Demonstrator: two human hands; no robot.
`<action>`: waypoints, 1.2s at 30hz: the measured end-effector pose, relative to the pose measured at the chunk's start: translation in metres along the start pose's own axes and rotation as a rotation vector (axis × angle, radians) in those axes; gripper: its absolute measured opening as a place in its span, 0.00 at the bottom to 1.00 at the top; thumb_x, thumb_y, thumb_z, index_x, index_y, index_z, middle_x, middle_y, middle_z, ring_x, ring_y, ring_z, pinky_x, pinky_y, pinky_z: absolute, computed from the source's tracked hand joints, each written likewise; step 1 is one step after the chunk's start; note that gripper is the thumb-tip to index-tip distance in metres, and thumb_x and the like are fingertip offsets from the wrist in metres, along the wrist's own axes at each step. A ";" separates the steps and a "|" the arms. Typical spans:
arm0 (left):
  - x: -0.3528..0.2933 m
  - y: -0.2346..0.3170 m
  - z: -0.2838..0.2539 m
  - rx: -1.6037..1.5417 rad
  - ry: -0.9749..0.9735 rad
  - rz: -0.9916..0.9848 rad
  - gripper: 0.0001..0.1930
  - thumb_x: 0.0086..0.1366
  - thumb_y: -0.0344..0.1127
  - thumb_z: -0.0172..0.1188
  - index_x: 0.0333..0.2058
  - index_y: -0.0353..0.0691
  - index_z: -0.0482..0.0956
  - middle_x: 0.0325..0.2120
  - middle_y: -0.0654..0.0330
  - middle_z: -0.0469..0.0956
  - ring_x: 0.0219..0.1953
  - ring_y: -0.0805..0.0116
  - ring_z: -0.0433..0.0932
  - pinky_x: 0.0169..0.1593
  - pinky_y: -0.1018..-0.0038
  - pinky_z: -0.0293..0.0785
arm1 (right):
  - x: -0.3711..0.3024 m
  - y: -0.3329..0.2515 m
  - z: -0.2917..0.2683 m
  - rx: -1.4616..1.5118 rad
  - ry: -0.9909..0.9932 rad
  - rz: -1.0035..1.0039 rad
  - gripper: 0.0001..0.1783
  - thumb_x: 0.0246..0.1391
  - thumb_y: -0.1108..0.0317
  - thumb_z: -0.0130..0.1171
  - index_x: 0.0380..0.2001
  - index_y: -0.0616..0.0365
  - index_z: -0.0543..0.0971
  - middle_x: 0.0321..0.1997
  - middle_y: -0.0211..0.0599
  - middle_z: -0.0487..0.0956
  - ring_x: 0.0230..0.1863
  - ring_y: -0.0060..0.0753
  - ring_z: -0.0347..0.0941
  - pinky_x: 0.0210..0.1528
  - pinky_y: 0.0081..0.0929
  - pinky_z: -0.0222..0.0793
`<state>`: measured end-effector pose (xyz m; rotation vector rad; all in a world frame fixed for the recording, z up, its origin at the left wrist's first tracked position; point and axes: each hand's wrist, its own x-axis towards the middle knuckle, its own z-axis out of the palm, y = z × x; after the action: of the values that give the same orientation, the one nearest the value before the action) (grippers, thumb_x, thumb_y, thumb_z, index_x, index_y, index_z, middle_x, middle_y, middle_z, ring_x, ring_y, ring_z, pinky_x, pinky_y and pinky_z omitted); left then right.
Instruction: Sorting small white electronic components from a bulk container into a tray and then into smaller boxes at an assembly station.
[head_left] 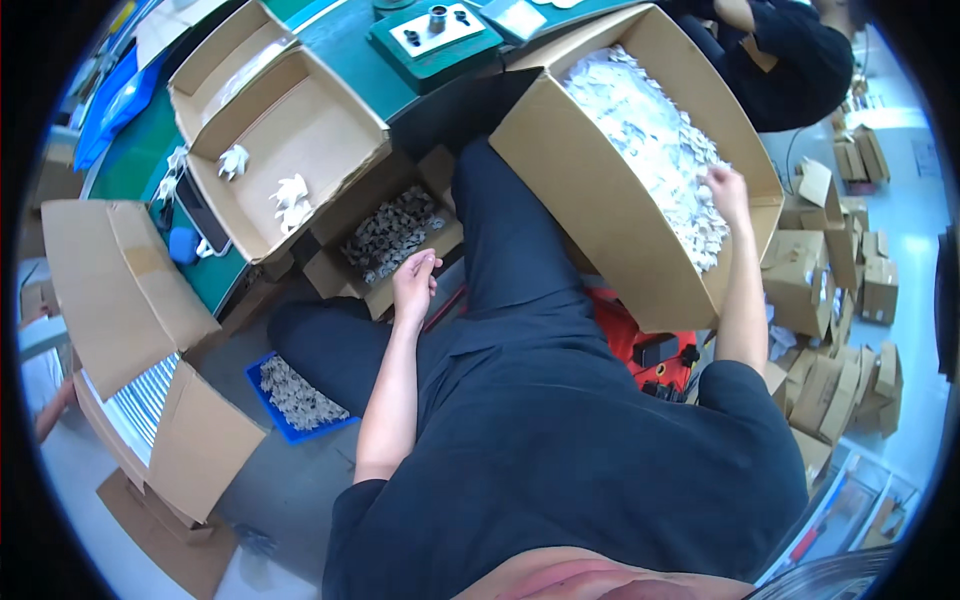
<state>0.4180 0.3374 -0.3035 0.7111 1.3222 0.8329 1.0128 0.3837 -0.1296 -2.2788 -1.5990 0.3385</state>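
Observation:
My right hand (pixel 727 194) reaches over the right side of a large cardboard box (pixel 590 205) filled with small white pieces (pixel 650 130). Its fingers are closed at the surface of the pieces; whether one is between them is too small to tell. Above my lap, my left hand (pixel 413 287) is held with the fingers curled together, and what they hold, if anything, is hidden. Just beyond it, a lower carton (pixel 325 275) contains many small greyish pieces (pixel 395 232). An open cardboard tray box (pixel 300 125) on the green bench has a few white pieces (pixel 291 195) inside.
A blue bin (pixel 292 430) of grey pieces stands on the floor at left, beside an open carton (pixel 200 440). A green fixture (pixel 432 45) sits on the bench (pixel 345 50). Another person (pixel 775 65) is at the far right, near stacked cartons (pixel 800 270).

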 end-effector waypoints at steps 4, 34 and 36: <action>-0.007 -0.006 -0.014 -0.006 0.015 -0.017 0.16 0.75 0.39 0.56 0.53 0.35 0.79 0.36 0.63 0.83 0.23 0.84 0.70 0.25 0.85 0.66 | 0.048 -0.198 0.014 0.500 0.292 -0.325 0.18 0.60 0.63 0.66 0.50 0.61 0.85 0.43 0.36 0.87 0.42 0.22 0.82 0.47 0.21 0.77; 0.010 -0.013 -0.039 -0.153 0.086 -0.158 0.15 0.73 0.40 0.57 0.50 0.37 0.81 0.36 0.65 0.82 0.23 0.83 0.69 0.23 0.83 0.65 | 0.122 -0.429 0.098 0.395 0.297 -1.237 0.13 0.57 0.64 0.66 0.44 0.56 0.87 0.44 0.38 0.86 0.41 0.37 0.83 0.47 0.29 0.77; 0.013 -0.011 -0.037 -0.144 0.072 -0.154 0.15 0.73 0.40 0.57 0.50 0.36 0.81 0.35 0.65 0.82 0.22 0.82 0.69 0.23 0.83 0.66 | 0.187 -0.398 0.112 0.627 0.147 -0.687 0.16 0.59 0.61 0.62 0.44 0.60 0.86 0.39 0.44 0.86 0.40 0.40 0.83 0.46 0.31 0.77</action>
<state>0.3830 0.3414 -0.3245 0.4640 1.3483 0.8263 0.6911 0.6988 -0.0720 -1.1900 -1.7593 0.4011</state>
